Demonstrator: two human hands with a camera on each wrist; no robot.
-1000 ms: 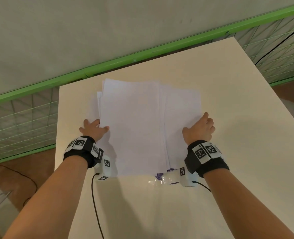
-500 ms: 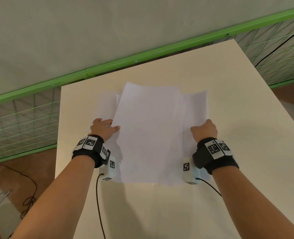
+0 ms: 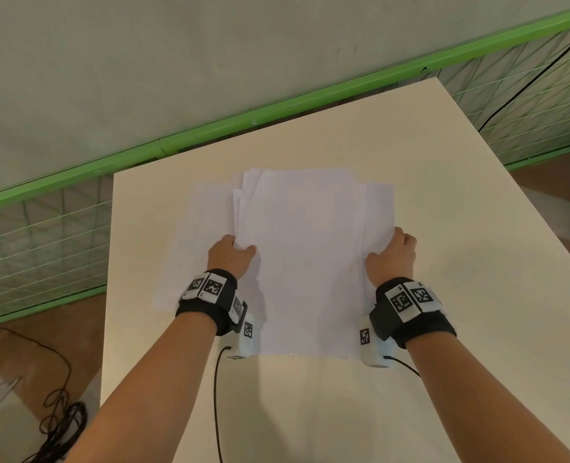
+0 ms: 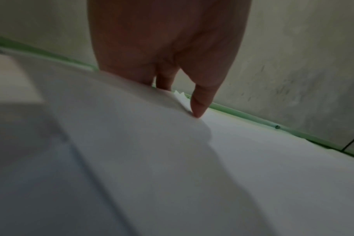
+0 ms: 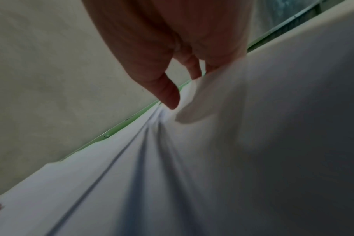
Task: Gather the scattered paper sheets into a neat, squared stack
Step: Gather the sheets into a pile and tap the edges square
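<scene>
Both hands pinch the paper stack (image 3: 303, 262) over the table (image 3: 444, 228): left hand (image 3: 232, 260) on its left edge, right hand (image 3: 390, 259) on its right. Sheets are fanned; an uneven squeeze could buckle them, and one sheet (image 3: 190, 248) lying left may get missed.

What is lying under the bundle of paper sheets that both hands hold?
Under the paper bundle, one loose sheet sticks out to the left on the white table. Left hand and right hand grip the bundle's sides. Anything beneath its middle is covered.
</scene>
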